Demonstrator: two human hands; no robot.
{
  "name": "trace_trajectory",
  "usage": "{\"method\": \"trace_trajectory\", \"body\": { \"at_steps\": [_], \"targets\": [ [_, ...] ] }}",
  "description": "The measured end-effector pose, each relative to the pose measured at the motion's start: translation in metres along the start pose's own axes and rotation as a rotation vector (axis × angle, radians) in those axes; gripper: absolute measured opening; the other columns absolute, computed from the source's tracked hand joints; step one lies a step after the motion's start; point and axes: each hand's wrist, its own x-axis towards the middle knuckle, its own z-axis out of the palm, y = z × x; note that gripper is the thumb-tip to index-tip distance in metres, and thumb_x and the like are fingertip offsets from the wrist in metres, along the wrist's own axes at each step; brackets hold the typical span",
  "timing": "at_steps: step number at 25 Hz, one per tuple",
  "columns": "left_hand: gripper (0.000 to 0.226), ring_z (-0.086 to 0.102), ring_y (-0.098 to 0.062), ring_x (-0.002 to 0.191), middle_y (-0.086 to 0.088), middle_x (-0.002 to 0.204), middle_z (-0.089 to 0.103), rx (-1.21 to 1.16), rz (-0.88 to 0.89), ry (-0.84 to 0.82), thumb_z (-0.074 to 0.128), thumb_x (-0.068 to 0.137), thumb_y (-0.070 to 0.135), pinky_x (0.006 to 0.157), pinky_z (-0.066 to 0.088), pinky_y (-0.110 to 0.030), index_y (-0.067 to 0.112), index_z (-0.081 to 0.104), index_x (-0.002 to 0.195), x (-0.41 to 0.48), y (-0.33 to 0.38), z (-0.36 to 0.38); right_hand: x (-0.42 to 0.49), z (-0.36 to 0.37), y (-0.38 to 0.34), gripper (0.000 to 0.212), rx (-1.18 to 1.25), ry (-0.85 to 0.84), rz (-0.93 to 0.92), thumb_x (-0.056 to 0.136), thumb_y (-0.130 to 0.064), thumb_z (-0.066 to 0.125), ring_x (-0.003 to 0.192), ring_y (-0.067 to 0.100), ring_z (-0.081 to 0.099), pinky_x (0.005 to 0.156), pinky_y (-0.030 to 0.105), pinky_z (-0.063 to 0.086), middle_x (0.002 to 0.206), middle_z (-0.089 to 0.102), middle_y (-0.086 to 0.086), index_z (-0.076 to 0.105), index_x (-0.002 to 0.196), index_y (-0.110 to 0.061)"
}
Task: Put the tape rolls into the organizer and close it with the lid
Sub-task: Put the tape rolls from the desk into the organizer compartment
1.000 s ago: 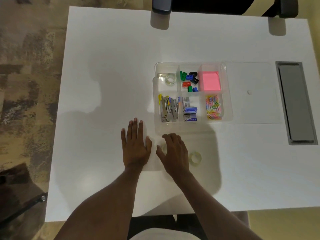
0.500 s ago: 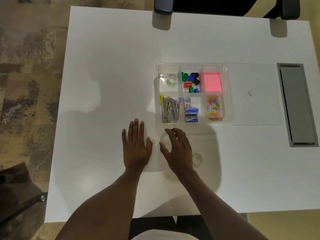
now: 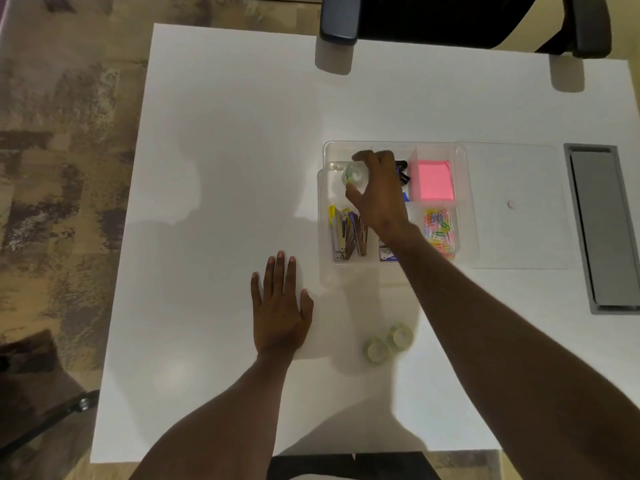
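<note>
The clear organizer (image 3: 321, 233) sits on the white table (image 3: 225, 150), right of centre. My right hand (image 3: 379, 192) reaches over its far left compartment, thumb and fingers closed around a clear tape roll (image 3: 353, 175). Two more tape rolls (image 3: 375, 350) (image 3: 400, 336) lie touching on the table near me, under my right forearm. My left hand (image 3: 280, 310) rests flat on the table, fingers apart, left of those rolls. The clear lid (image 3: 519, 237) with a small knob lies flat to the right of the organizer.
The other compartments hold staplers (image 3: 346, 237), pink sticky notes (image 3: 434, 180), coloured paper clips (image 3: 439, 230), staple boxes and small clips, partly hidden by my hand. A grey cable hatch (image 3: 604, 230) sits at the right edge. A black chair (image 3: 460, 19) stands behind the table.
My right hand rose from the table near me and moved forward over the organizer's far left compartment with a tape roll. Two rolls it had covered now show. The left hand stayed put.
</note>
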Motion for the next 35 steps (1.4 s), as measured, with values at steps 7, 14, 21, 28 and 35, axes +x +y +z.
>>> {"method": "trace_trajectory", "body": {
  "at_steps": [7,14,21,28,35],
  "targets": [
    [0.069,0.005,-0.021,0.165,-0.002,0.178,0.004,0.007,-0.002,-0.016,0.028,0.105,0.045,0.133,0.011,-0.054,0.022,0.01,0.168,0.0,0.0,0.001,0.052,0.016,-0.002,0.046,-0.374,-0.336,-0.049,0.084,-0.023,0.08,0.112,0.031,0.059,0.093,0.041,0.048,0.121,0.065,0.012,0.058,0.122,-0.011],
    [0.069,0.005,-0.021,0.165,-0.001,0.178,0.005,0.006,-0.005,-0.012,0.028,0.105,0.046,0.133,0.011,-0.054,0.024,0.01,0.168,0.001,-0.001,0.004,0.069,0.033,0.005,0.051,-0.697,-0.288,-0.231,0.082,-0.034,0.081,0.113,0.032,0.057,0.099,0.043,0.043,0.118,0.065,0.011,0.057,0.121,-0.011],
    [0.07,0.003,-0.019,0.165,-0.001,0.178,0.004,0.006,-0.003,-0.005,0.031,0.105,0.045,0.133,0.012,-0.054,0.024,0.009,0.168,0.001,-0.003,0.006,0.063,0.042,0.009,0.049,-0.775,-0.19,-0.261,0.082,-0.017,0.077,0.115,0.031,0.057,0.1,0.043,0.044,0.121,0.063,0.011,0.055,0.125,-0.01],
    [0.069,0.004,-0.019,0.165,-0.001,0.178,0.005,0.024,0.006,0.01,0.028,0.105,0.045,0.134,0.009,-0.053,0.023,0.011,0.168,0.001,-0.004,0.006,0.052,0.017,0.011,0.043,-0.566,-0.151,-0.182,0.084,-0.03,0.078,0.116,0.029,0.055,0.097,0.039,0.038,0.122,0.061,0.006,0.059,0.12,-0.015],
    [0.069,0.007,-0.022,0.165,-0.004,0.177,0.009,0.028,0.002,-0.011,0.029,0.105,0.044,0.133,0.01,-0.054,0.021,0.012,0.168,0.003,-0.001,-0.002,-0.075,0.004,0.02,0.005,-0.161,0.279,-0.222,0.095,-0.015,0.061,0.083,0.025,0.057,0.074,0.037,0.048,0.089,0.062,0.006,0.064,0.093,-0.011]
  ]
}}
